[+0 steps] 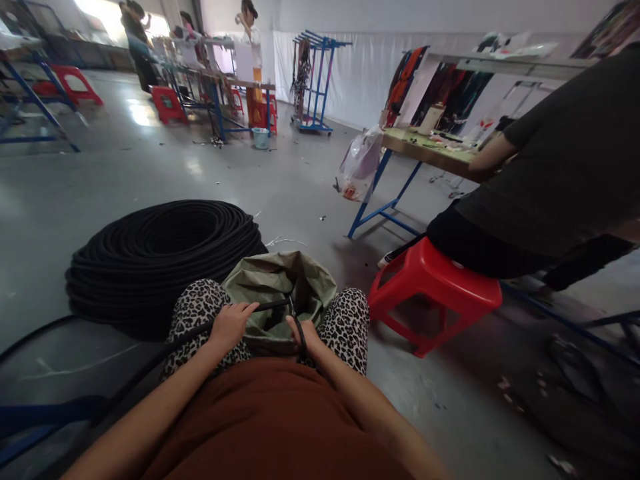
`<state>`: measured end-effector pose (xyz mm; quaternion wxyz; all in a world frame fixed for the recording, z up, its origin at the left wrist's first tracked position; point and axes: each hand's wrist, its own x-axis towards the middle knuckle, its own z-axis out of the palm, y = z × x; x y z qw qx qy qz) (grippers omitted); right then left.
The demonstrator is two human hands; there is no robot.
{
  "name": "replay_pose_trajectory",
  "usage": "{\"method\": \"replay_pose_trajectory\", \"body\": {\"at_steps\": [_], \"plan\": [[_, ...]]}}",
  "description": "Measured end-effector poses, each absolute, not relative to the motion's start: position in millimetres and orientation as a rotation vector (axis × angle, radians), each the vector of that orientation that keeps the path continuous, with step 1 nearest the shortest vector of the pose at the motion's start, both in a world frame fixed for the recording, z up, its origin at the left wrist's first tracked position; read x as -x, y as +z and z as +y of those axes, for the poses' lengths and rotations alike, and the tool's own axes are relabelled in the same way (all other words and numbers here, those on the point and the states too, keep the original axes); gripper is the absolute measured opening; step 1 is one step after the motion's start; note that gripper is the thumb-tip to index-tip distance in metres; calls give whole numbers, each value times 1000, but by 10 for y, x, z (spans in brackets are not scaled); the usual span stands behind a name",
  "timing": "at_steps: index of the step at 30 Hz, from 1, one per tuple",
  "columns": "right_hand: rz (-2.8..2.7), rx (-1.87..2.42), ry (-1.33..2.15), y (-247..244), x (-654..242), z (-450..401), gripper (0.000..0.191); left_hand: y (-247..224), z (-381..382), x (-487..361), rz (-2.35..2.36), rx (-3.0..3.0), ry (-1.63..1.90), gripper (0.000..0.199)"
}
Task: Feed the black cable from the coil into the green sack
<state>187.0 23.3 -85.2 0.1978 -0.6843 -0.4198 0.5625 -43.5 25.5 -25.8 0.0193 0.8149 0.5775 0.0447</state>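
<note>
Between the knees in leopard-print trousers sits an open green sack (255, 273) with dark contents that I cannot make out. My left hand (231, 327) is closed round a black cord (187, 335), whose end reaches over the sack. On the right, my right hand (304, 333) grips a cutting tool with black handles (301, 331); its metal jaws meet the cord above the sack's mouth. A large coil of black cord (165, 260) lies on the floor at the left, beside the sack.
A person in dark clothes sits on a red stool (435, 287) close on the right, at a workbench (430, 150) with a plastic bag (361, 163) hanging from it. Blue table legs stand at the lower left. Farther back are people at tables and a blue rack (316, 83).
</note>
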Motion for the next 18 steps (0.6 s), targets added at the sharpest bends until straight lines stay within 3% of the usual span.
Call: {"method": "replay_pose_trajectory", "body": {"at_steps": [18], "plan": [[-891,1923,1761,-692,-1845,222,46,-203,249,411,1757,-2528,114,48]]}}
